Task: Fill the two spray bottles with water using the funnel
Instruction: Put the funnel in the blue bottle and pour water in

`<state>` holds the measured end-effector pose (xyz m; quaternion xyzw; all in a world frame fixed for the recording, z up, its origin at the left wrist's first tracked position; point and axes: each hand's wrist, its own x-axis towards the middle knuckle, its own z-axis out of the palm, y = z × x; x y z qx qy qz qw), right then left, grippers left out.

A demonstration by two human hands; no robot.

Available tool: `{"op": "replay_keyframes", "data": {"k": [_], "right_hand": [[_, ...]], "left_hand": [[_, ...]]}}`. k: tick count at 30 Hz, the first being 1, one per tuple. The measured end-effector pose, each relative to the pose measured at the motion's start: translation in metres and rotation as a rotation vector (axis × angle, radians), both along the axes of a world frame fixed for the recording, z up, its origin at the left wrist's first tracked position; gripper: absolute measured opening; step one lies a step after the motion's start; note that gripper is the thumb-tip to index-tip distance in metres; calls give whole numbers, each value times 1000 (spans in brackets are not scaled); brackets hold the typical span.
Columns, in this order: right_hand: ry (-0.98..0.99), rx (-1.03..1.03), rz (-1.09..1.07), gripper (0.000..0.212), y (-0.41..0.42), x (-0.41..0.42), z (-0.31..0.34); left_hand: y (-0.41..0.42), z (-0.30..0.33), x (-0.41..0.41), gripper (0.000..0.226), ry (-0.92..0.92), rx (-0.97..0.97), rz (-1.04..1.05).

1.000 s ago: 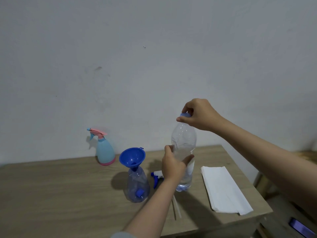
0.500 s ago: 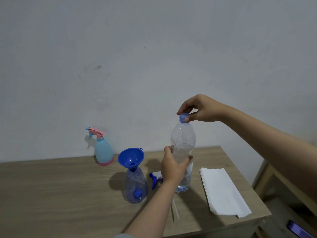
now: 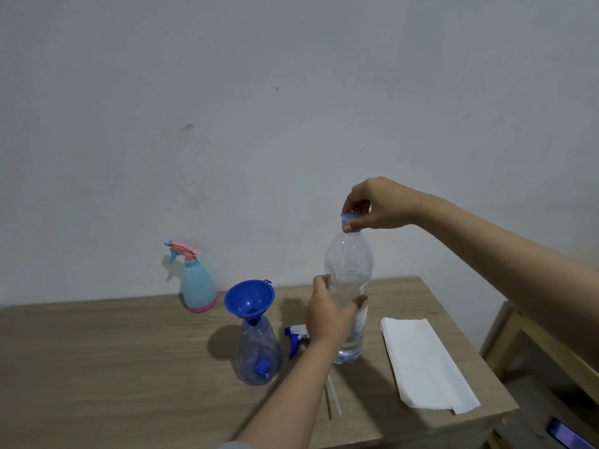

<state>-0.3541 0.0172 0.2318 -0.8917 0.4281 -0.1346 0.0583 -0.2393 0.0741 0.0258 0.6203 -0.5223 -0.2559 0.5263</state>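
Note:
A tall clear water bottle (image 3: pixel 349 267) stands on the wooden table (image 3: pixel 97 367), partly filled. My left hand (image 3: pixel 327 314) grips its middle. My right hand (image 3: pixel 376 204) pinches the blue cap (image 3: pixel 350 221) at the bottle's neck, the cap tilted. To the left, a clear blue-tinted spray bottle (image 3: pixel 259 354) stands open with a blue funnel (image 3: pixel 249 301) seated in its neck. Its blue and white trigger head (image 3: pixel 296 338) lies on the table between the two bottles. A light blue spray bottle with a pink trigger (image 3: pixel 196 280) stands by the wall.
A stack of white paper napkins (image 3: pixel 421 361) lies right of the water bottle near the table's right edge. A wooden frame (image 3: pixel 518 338) stands beyond that edge. The wall rises directly behind the table.
My right hand has turned at the cap, which now sits tilted between my fingers. My left hand keeps its hold on the bottle, which stays upright.

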Motion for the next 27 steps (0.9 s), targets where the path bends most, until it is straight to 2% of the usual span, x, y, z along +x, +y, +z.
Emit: {"op": "replay_keyframes", "data": {"k": [9, 12, 15, 18, 21, 23, 25, 27], "right_hand": [[2, 142, 105, 28, -3, -3, 10], [-76, 170, 106, 35, -2, -6, 7], [-293, 172, 88, 33, 5, -14, 4], [-692, 175, 44, 26, 20, -26, -19], [-1075, 184, -31, 25, 43, -39, -70], [-1270, 180, -163, 25, 60, -42, -118], [-1356, 178, -337, 24, 79, -39, -176], [-1267, 191, -520, 21, 100, -32, -236]], "left_hand": [[-1, 1, 3, 62, -18, 12, -30], [-1, 2, 4, 61, -25, 12, -32], [-2, 1, 4, 63, -25, -3, -33], [-2, -2, 4, 62, -2, -7, -46], [-3, -1, 4, 62, -2, -7, -55], [-3, 0, 4, 61, 8, -17, -49], [-2, 1, 4, 59, 8, -12, -48], [0, 1, 4, 57, 9, -8, -60]]}}
